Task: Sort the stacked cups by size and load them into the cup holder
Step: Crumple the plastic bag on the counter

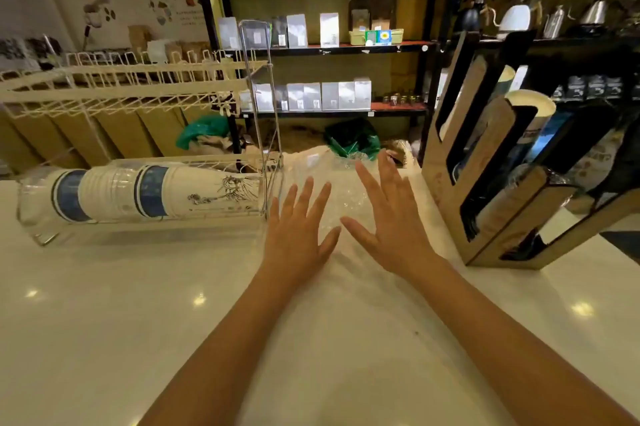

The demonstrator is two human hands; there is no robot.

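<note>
Shop shelving behind a white counter [104, 321]. Left hand [294, 231] and right hand [388, 217], both spread flat and holding nothing, hover over crumpled clear plastic [346, 197] near the counter's far edge. Sleeve of stacked cups [138, 193] lies on its side toward the far left corner, long axis parallel to the far edge, its printed end pointing right toward the hands. Wooden holder [485, 176] stands at the right edge, slots partly filled. Paper cups are probably light and crushable, the wrap slippery; best gripped around the stack's middle, supporting both ends.
</note>
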